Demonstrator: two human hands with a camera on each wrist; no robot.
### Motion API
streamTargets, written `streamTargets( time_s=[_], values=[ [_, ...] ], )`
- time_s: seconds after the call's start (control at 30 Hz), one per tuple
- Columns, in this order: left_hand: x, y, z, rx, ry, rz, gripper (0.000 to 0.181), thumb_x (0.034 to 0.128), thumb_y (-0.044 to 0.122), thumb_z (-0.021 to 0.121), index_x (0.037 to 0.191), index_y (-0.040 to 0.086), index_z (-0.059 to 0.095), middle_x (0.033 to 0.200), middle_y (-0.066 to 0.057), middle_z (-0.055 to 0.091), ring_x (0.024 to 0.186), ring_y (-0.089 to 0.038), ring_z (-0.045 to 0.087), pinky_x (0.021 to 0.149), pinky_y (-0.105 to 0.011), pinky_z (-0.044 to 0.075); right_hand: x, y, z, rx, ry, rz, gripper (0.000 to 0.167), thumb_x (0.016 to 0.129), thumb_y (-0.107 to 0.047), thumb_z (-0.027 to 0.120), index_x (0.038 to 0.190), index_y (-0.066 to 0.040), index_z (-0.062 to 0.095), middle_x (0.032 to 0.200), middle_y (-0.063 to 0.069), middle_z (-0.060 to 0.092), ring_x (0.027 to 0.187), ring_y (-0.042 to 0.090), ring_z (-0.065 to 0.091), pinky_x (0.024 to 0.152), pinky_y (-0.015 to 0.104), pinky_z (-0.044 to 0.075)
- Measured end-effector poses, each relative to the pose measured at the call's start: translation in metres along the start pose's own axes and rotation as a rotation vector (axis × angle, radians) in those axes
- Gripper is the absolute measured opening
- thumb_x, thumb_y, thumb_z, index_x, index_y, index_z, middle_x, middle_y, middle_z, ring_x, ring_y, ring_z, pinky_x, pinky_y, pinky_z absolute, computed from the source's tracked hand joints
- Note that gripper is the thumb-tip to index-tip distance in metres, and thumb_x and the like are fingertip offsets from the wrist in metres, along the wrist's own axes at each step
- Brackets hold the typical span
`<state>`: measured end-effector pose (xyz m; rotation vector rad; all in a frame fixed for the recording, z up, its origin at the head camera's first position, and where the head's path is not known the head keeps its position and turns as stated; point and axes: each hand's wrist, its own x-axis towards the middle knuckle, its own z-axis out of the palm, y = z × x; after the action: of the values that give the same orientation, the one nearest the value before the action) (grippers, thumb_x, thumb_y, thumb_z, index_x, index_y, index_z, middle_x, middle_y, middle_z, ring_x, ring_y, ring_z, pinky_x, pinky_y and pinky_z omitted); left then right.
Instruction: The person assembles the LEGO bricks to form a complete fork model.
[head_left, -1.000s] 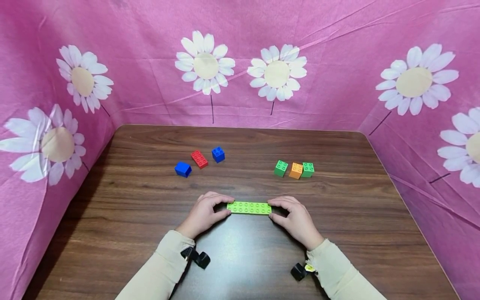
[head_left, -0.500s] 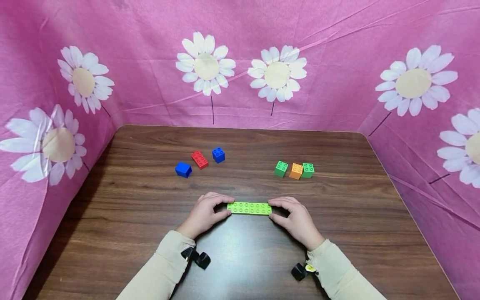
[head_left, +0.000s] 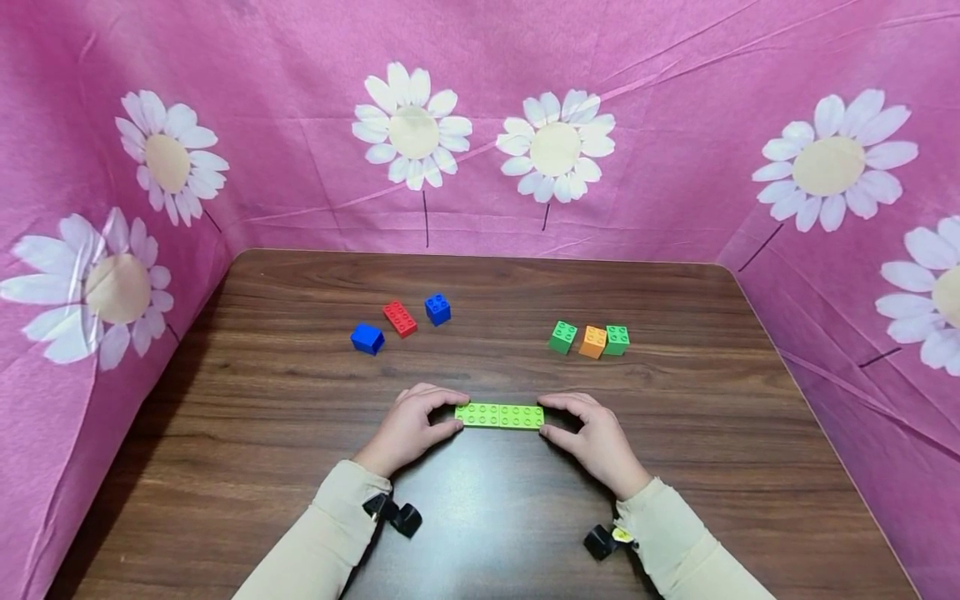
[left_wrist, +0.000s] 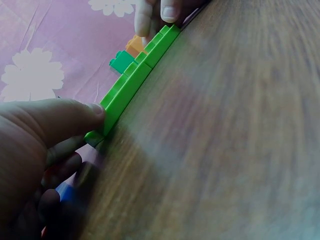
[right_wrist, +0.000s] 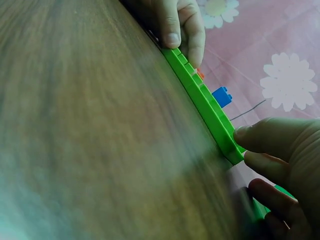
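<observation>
the left hand (head_left: 408, 425) pinches, thumb against finger, the nine o'clock end of a lime brick row (head_left: 500, 416) on the table (head_left: 247, 375); the right hand (head_left: 594, 437) likewise pinches its three o'clock end; beyond, a blue brick (head_left: 438, 310) sits at eleven o'clock

Studded plastic bricks on wood-look table, cloth backdrop and sleeves.
Lime-green bricks (head_left: 477, 415), frame centre: hard plastic, smooth sides, round studs, light sheen. Red brick (head_left: 400, 319) and blue bricks (head_left: 367, 339), left of centre: smooth plastic, slightly shiny. Orange brick (head_left: 592, 342) and green bricks (head_left: 562, 337), right of centre: same studded plastic. Table (head_left: 712, 400): brown wood grain, smooth, semi-gloss, pale glare at lower centre. Pink backdrop (head_left: 660, 167), top and sides: thin creased cloth, mostly matt, flat flower print. Beige sleeves (head_left: 322, 525), bottom: matt wrinkled cloth. Black blocks (head_left: 407, 520) beside cuffs: plastic-looking.
</observation>
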<state>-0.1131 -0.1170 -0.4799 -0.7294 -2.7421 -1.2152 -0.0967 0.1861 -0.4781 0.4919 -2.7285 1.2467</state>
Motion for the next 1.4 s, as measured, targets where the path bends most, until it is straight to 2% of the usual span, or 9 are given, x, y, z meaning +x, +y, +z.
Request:
streamTargets(
  time_s=[0.13,0.37,0.57,0.67,0.9,1.2,1.4],
  values=[
    [0.0,0.0,0.0,0.001,-0.001,-0.001,0.032,0.0845,0.017,0.082,0.115,0.017,0.075,0.115,0.005,0.073,0.111,-0.018,0.06,0.098,-0.045,0.041,0.0,0.0,-0.002,0.026,0.008,0.022,0.039,0.081,-0.014,0.085,0.119,-0.017,0.074,0.119,-0.004,0.07,0.117,0.016,0.061,0.1,0.035,0.046],
    [0.0,0.0,0.0,0.002,-0.002,-0.001,0.032,0.0843,0.017,0.082,0.115,0.017,0.075,0.115,0.005,0.073,0.111,-0.018,0.06,0.098,-0.045,0.041,0.002,0.001,-0.005,0.081,0.028,0.016,0.039,0.082,-0.017,0.084,0.119,-0.015,0.073,0.117,-0.004,0.071,0.114,0.016,0.062,0.098,0.022,0.044],
    [0.0,0.0,0.0,0.004,0.0,-0.004,0.032,0.0841,0.017,0.082,0.115,0.017,0.075,0.115,0.005,0.073,0.111,-0.018,0.06,0.098,-0.045,0.041,0.004,0.001,-0.006,0.099,0.05,0.001,0.04,0.081,-0.014,0.085,0.119,-0.013,0.073,0.116,-0.003,0.071,0.113,0.015,0.062,0.097,0.017,0.043],
    [0.0,0.0,0.0,0.006,-0.001,-0.005,0.032,0.0843,0.018,0.082,0.115,0.017,0.075,0.116,0.005,0.073,0.111,-0.017,0.06,0.099,-0.045,0.041,0.006,0.001,-0.007,0.104,0.056,0.003,0.04,0.082,-0.012,0.084,0.119,-0.012,0.072,0.116,-0.002,0.072,0.113,0.015,0.062,0.096,0.019,0.045],
    [0.0,0.0,0.0,0.013,-0.01,-0.003,0.031,0.0853,0.018,0.081,0.116,0.018,0.075,0.116,0.005,0.072,0.113,-0.018,0.06,0.1,-0.045,0.041,0.01,0.0,-0.011,0.114,0.058,0.019,0.04,0.082,-0.012,0.084,0.12,-0.011,0.072,0.117,-0.001,0.071,0.113,0.016,0.063,0.096,0.032,0.049],
    [0.0,0.001,-0.001,0.01,-0.009,0.003,0.031,0.0855,0.018,0.08,0.116,0.018,0.075,0.116,0.005,0.072,0.113,-0.018,0.06,0.099,-0.045,0.041,0.016,0.0,-0.014,0.119,0.098,0.025,0.039,0.082,-0.011,0.083,0.119,-0.01,0.072,0.115,0.002,0.072,0.11,0.018,0.065,0.094,0.03,0.05],
    [0.0,0.0,-0.001,0.01,-0.01,0.007,0.031,0.0859,0.019,0.08,0.117,0.017,0.075,0.117,0.005,0.072,0.113,-0.018,0.06,0.1,-0.046,0.041,0.02,0.001,-0.017,0.119,0.116,0.044,0.039,0.083,-0.01,0.083,0.12,-0.011,0.072,0.118,0.005,0.071,0.113,0.024,0.065,0.095,0.04,0.05]
  ],
)
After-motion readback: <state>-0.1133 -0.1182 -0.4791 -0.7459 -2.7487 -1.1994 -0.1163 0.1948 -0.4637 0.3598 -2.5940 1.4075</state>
